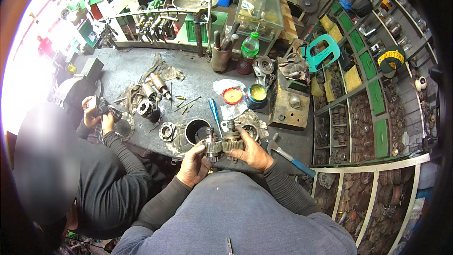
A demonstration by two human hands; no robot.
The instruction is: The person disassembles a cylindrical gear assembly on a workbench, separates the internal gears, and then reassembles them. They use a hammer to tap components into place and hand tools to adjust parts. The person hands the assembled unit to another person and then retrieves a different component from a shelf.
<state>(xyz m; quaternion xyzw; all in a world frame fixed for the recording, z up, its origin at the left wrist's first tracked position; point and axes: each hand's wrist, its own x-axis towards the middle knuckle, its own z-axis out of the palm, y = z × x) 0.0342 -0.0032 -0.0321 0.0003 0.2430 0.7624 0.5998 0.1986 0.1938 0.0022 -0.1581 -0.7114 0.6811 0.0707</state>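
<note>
Close in front of my body, I hold two metal starter drive gears side by side, both upright. My left hand (192, 166) is closed around the left starter drive gear (213, 149), thumb against its toothed ring. Fingers and thumb of my right hand (255, 154) grip the right starter drive gear (232, 144), which looks browner. The two gears nearly touch; I cannot tell whether they do. Just beyond them stands an open metal cylinder housing (187, 131). A blue-handled screwdriver (214, 110) lies past the gears, and a ring-shaped end piece (250, 131) sits partly behind my right hand.
A blue-handled hammer (293, 159) lies at the bench's right edge. An open tub of yellow grease (257, 93), a red lid (232, 96), a green-capped bottle (249, 47) and a copper-wound armature (160, 85) stand or lie farther back. A co-worker (108, 174) handles a dark part at left.
</note>
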